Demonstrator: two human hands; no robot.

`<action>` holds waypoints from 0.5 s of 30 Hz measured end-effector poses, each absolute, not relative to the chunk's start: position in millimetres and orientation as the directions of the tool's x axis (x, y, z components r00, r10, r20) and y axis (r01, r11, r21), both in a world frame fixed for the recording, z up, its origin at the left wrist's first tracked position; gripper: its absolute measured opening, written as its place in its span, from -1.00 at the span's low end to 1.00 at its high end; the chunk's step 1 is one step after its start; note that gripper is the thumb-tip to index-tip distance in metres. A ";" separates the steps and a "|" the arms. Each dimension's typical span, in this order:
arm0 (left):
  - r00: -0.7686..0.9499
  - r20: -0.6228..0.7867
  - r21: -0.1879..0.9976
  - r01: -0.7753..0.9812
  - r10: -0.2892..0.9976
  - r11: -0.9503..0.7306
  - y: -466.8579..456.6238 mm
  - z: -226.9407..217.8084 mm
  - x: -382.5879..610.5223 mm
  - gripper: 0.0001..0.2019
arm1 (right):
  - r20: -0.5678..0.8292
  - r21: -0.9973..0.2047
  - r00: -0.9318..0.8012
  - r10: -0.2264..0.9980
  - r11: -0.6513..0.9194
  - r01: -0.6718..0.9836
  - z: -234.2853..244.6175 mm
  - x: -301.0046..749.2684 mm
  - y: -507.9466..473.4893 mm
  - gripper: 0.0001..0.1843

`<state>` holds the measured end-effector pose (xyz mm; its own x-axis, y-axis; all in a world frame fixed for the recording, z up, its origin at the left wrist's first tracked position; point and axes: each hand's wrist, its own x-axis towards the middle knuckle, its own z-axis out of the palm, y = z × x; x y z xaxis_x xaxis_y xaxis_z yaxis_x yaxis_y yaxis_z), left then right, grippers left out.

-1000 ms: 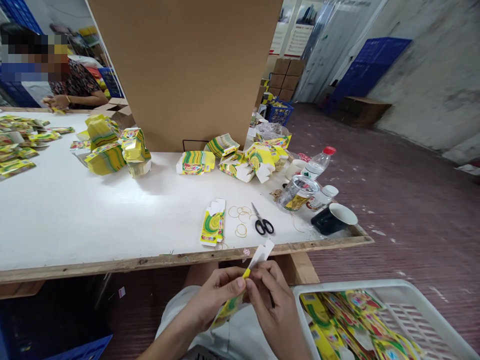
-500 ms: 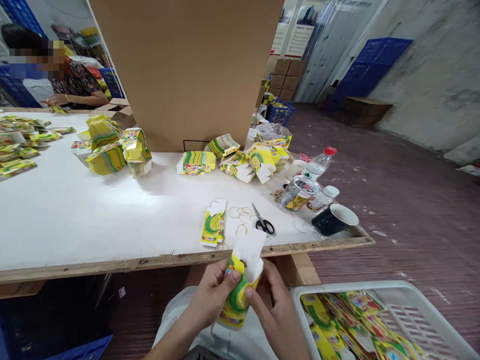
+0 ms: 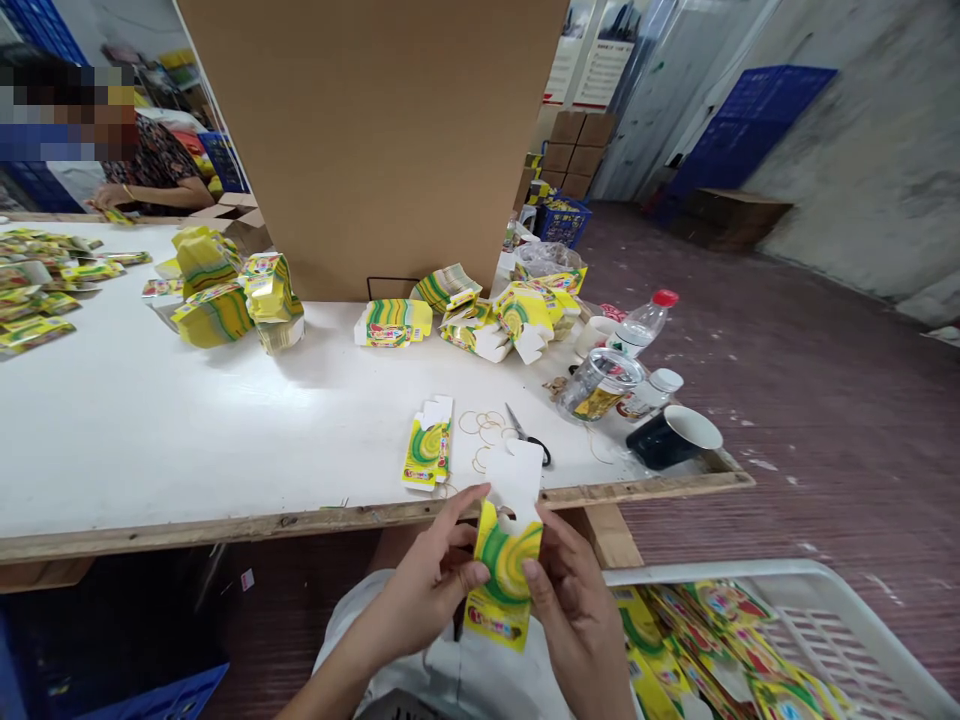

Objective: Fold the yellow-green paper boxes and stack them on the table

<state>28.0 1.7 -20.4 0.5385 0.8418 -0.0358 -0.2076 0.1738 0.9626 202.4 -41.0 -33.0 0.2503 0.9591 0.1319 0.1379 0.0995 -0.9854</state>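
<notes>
Between my two hands, in front of the table edge, is a yellow and green cardboard box (image 3: pixel 504 575) with its white top flap standing up. My left hand (image 3: pixel 439 570) grips its left side, thumb on the front and index finger near the base of the flap. My right hand (image 3: pixel 574 600) holds the right side, thumb on the front face. The fingers behind the box are partly hidden. On the table just beyond lie a flat stack of similar boxes (image 3: pixel 427 445), several rubber bands (image 3: pixel 484 428) and scissors (image 3: pixel 534 440), partly covered by the flap.
A white plastic basket (image 3: pixel 802 572) of flat boxes stands at my right. Cups, a jar (image 3: pixel 600 385) and bottles (image 3: pixel 649 325) line the table's right end. Bundled cartons (image 3: pixel 394 322) lie before a tall cardboard sheet (image 3: pixel 375 150). A person (image 3: pixel 161 165) sits far left, hands on a carton.
The box has moved slightly up and right and turned so its front faces me, its open top no longer showing. My left index finger has extended up beside the flap.
</notes>
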 end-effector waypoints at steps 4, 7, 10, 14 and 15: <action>0.663 -0.071 0.891 -0.294 0.745 0.346 2.6 -25.8 23.6 -0.46 | 0.069 -0.986 0.120 0.990 0.049 0.157 -21.4 210.8 -41.3 -0.76; 0.686 -0.079 0.856 -0.325 0.724 0.402 0.2 -30.4 25.7 -0.51 | 0.120 -0.959 0.064 0.991 0.099 0.267 -15.2 212.7 -38.6 -0.69; 0.622 -0.100 0.888 -0.297 0.776 0.353 -0.3 -30.5 27.7 -0.30 | 0.232 -0.918 0.133 0.964 0.172 0.356 -16.2 211.9 -34.8 -0.75; 0.620 -0.049 0.942 -0.232 0.783 0.243 3.4 -29.6 28.0 -0.34 | 0.346 -0.857 0.195 0.918 0.224 0.464 -21.9 216.4 -31.6 -0.76; 0.602 -0.031 0.957 -0.213 0.798 0.197 4.4 -30.0 28.1 -0.43 | 0.354 -0.844 0.163 0.921 0.239 0.480 -22.1 218.4 -31.4 -0.74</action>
